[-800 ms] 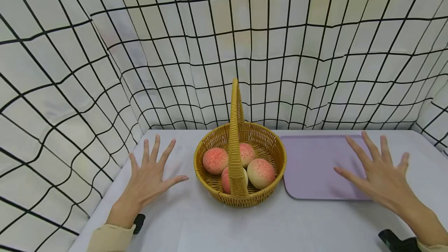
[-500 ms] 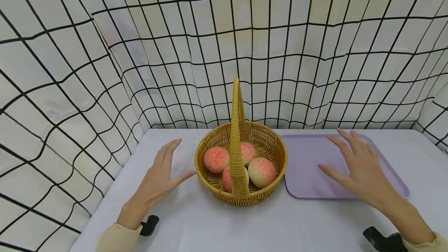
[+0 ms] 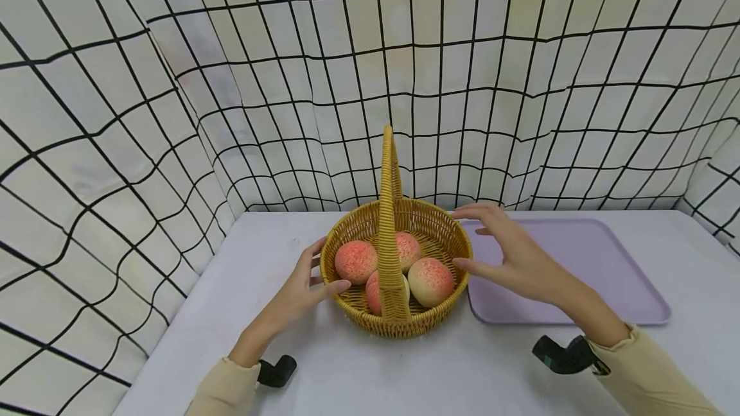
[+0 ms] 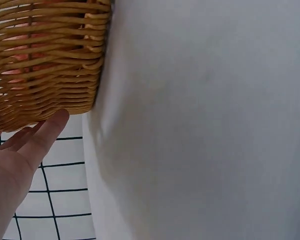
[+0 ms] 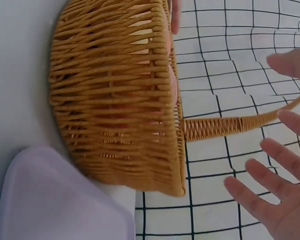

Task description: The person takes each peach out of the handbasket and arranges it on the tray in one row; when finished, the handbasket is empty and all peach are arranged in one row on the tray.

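Note:
A yellow wicker basket with a tall arched handle stands upright on the table. Several pink-and-cream peaches lie inside it. My left hand is at the basket's left side, thumb over the rim and fingers outside; in the left wrist view a straight finger reaches the woven wall. At the right rim is my right hand, thumb and fingers spread apart. The right wrist view shows its fingers extended and apart from the basket wall.
A flat lilac tray lies to the right of the basket, partly under my right hand in the head view. White cloth covers the table. Black-gridded white curtains enclose the back and sides.
Both hands have moved inward from spread positions at either side to the basket's two sides, the right one travelling across the tray. The basket and peaches have stayed in place.

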Demonstrator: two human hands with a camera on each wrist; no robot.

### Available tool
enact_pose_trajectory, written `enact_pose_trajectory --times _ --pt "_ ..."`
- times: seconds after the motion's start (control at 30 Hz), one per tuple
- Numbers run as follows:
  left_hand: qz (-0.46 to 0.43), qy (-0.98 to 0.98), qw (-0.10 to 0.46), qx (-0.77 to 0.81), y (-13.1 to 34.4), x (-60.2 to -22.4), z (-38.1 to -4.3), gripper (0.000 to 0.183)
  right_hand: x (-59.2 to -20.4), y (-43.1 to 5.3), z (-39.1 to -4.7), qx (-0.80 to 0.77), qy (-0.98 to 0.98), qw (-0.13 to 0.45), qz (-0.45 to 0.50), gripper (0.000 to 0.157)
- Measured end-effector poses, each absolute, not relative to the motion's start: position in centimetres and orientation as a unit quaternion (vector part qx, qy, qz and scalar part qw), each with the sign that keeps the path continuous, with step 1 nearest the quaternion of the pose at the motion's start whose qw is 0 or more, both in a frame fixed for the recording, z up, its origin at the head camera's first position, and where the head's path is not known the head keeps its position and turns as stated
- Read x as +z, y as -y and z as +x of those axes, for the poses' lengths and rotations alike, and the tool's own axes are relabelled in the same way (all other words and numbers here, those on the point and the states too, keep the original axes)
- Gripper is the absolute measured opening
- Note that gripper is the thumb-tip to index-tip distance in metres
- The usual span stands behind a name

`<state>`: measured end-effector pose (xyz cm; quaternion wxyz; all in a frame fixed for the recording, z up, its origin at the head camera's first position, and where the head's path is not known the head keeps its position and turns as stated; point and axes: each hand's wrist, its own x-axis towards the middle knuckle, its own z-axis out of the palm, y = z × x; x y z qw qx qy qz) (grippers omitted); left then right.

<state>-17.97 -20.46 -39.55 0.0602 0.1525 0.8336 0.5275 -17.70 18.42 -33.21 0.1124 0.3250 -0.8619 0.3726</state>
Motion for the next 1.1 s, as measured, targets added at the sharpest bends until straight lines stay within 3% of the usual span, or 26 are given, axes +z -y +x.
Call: enact_pose_trajectory --times 0.17,0.43,0.63,1.1 --pt "0.156 -0.835 0.071 0.522 20.0 -40.0 -18.2 0.113 -33.1 -17.0 -18.8 0.392 0.858 0.022 0.333 0.067" --pt "0.153 -0.835 0.104 0.519 20.0 -39.9 -18.4 0.131 -34.4 -15.5 -20.1 0.377 0.845 -0.042 0.378 0.057" --pt "0.174 -0.834 0.089 0.515 20.2 -40.1 -18.5 0.127 -35.1 -14.6 -20.9 0.358 0.836 -0.095 0.404 0.048" --pt "0.193 -0.833 0.115 0.506 20.0 -40.0 -19.2 0.127 -35.0 -13.6 -21.8 0.276 0.857 -0.129 0.416 0.043"
